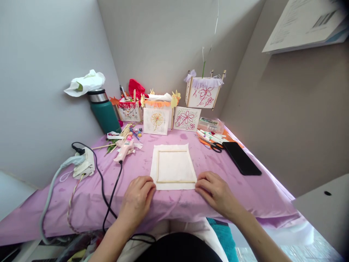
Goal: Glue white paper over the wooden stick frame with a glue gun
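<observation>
A white sheet (pixel 176 165), paper or cloth, lies flat on the purple tablecloth in front of me. Thin wooden sticks (pixel 176 182) form a square frame on top of it, set in from its edges. My left hand (pixel 138 196) is closed at the sheet's near left corner, thumb and fingers pinched on the edge. At the near right corner, my right hand (pixel 214 189) pinches the edge in the same way. Left of the sheet lies a pink glue gun (pixel 124 150) with a black cord.
Decorated paper boxes (pixel 206 92) and drawn flower panels (pixel 156 122) stand at the back. A teal bottle (pixel 105 114) stands back left, above a white power strip (pixel 85 163). Scissors (pixel 216 147), markers (pixel 212 137) and a black phone (pixel 241 158) lie to the right.
</observation>
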Tool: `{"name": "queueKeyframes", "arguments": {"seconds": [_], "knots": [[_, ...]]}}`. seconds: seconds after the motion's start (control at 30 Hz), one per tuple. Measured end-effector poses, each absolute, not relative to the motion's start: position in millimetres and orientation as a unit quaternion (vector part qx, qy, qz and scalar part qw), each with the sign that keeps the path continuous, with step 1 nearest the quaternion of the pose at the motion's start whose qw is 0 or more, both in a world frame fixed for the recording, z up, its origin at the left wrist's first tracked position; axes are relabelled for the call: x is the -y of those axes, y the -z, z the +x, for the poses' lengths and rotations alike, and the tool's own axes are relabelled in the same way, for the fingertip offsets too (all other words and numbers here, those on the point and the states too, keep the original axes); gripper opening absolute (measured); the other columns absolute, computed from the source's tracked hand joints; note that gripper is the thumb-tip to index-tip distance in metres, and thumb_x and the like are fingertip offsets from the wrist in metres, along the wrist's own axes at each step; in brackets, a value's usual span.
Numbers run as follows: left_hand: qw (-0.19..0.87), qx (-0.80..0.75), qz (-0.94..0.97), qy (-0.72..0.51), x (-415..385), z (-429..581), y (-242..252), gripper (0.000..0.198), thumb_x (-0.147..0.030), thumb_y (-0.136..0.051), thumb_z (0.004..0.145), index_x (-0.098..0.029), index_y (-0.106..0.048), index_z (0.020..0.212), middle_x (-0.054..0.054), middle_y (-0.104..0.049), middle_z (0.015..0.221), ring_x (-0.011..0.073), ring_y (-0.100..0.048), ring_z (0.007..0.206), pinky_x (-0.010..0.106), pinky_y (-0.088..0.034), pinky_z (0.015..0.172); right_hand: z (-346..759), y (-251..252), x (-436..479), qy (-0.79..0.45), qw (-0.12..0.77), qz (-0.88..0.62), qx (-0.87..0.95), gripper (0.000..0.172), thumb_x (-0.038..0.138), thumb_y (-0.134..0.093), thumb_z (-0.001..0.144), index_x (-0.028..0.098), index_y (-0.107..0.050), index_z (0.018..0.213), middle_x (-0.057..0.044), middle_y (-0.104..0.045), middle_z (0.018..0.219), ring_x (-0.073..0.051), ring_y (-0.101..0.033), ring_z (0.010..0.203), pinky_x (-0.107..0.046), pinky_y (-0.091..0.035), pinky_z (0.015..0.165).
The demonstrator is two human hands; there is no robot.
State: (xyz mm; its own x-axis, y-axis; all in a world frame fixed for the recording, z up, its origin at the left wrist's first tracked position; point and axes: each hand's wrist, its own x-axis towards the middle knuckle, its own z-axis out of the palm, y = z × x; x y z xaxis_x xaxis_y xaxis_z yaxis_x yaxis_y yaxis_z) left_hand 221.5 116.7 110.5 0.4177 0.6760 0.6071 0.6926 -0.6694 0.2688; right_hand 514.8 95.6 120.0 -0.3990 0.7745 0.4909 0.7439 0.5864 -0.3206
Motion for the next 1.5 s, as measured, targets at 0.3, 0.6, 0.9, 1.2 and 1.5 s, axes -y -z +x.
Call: {"name": "queueKeyframes", "arguments": {"seconds": [0.3, 0.6, 0.9, 1.2, 1.5], "knots": [[0.045, 0.403, -0.838, 0.365, -114, 224, -110, 0.021, -0.015, -0.054, 0.089, -0.014, -0.054, 0.110, 0.010, -0.059, 0.106, 0.0224, -0.053, 0.098, 0.039, -0.045, 0.085, 516, -119, -96, -0.050, 0.347, -0.458, 0.817, 0.011, 0.019, -0.052, 0.091, 0.019, -0.061, 0.098, -0.008, -0.059, 0.097, -0.019, -0.056, 0.088, -0.034, -0.046, 0.078], [0.083, 0.381, -0.850, 0.354, -117, 226, -102, 0.020, -0.015, -0.055, 0.089, -0.017, -0.057, 0.109, 0.008, -0.063, 0.101, 0.0236, -0.054, 0.093, 0.042, -0.046, 0.083, 515, -111, -97, 0.029, 0.327, -0.484, 0.811, 0.020, 0.010, -0.046, 0.090, 0.019, -0.063, 0.093, -0.007, -0.062, 0.091, -0.021, -0.055, 0.085, -0.035, -0.044, 0.076], [0.063, 0.404, -0.833, 0.373, -112, 231, -102, 0.019, -0.015, -0.052, 0.089, -0.016, -0.051, 0.108, 0.008, -0.062, 0.094, 0.0225, -0.056, 0.089, 0.039, -0.048, 0.079, 516, -112, -96, 0.009, 0.308, -0.463, 0.831, 0.024, 0.011, -0.044, 0.091, 0.021, -0.064, 0.099, -0.008, -0.061, 0.096, -0.021, -0.055, 0.088, -0.036, -0.045, 0.077], [0.204, 0.613, -0.702, 0.300, -160, 196, -154, 0.027, -0.028, -0.051, 0.087, -0.010, -0.053, 0.109, 0.020, -0.058, 0.113, 0.0344, -0.054, 0.105, 0.048, -0.047, 0.085, 523, -102, -99, 0.014, 0.380, -0.510, 0.772, 0.020, 0.022, -0.046, 0.093, 0.021, -0.056, 0.111, -0.009, -0.063, 0.103, -0.022, -0.061, 0.091, -0.035, -0.050, 0.078], [0.082, 0.745, -0.659, 0.057, -220, 170, -170, 0.032, -0.027, -0.048, 0.083, -0.005, -0.053, 0.106, 0.025, -0.064, 0.102, 0.0399, -0.058, 0.101, 0.046, -0.046, 0.077, 521, -99, -101, 0.059, 0.362, -0.515, 0.775, 0.020, 0.022, -0.047, 0.092, 0.019, -0.060, 0.107, -0.010, -0.065, 0.100, -0.024, -0.062, 0.091, -0.036, -0.050, 0.078]]}}
